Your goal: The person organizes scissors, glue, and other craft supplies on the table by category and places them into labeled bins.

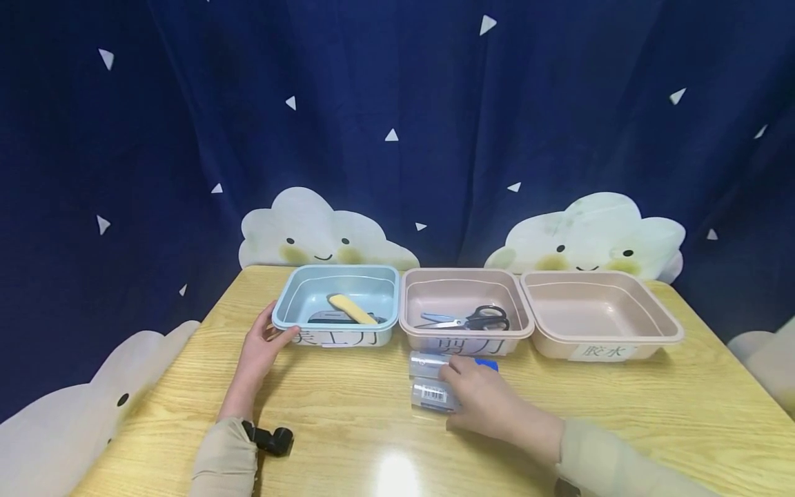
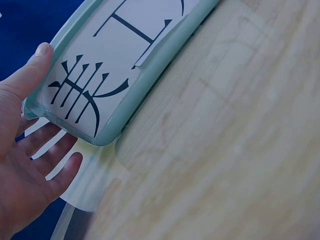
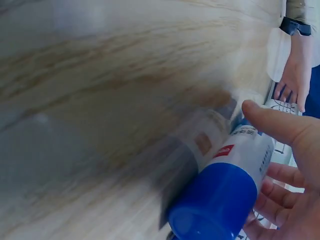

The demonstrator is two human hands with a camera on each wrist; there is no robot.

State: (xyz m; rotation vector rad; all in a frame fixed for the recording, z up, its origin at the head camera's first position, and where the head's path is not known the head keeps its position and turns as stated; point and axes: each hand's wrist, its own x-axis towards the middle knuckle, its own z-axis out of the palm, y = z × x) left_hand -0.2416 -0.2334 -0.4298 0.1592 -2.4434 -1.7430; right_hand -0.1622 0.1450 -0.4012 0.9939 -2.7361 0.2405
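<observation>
My left hand (image 1: 261, 348) holds the front left corner of a light blue bin (image 1: 337, 273), thumb at the rim and fingers spread around its end. Inside the bin lie a yellow-handled cutter (image 1: 350, 308) and a darker item partly hidden by the front wall. Two clear glue bottles lie side by side on the table before the middle bin: a far bottle (image 1: 425, 363) and a near bottle (image 1: 428, 395) with a barcode. My right hand (image 1: 487, 400) grips the near one, and its fingers overlap the far one. A blue cap (image 3: 212, 200) shows in the right wrist view.
A pink middle bin (image 1: 467, 275) holds scissors (image 1: 481, 319) with dark handles. To its right stands another pink bin (image 1: 602, 277). All three bins carry paper labels in front and stand in a row along the wooden table's (image 1: 348, 407) back edge, before a dark blue curtain (image 1: 397, 83).
</observation>
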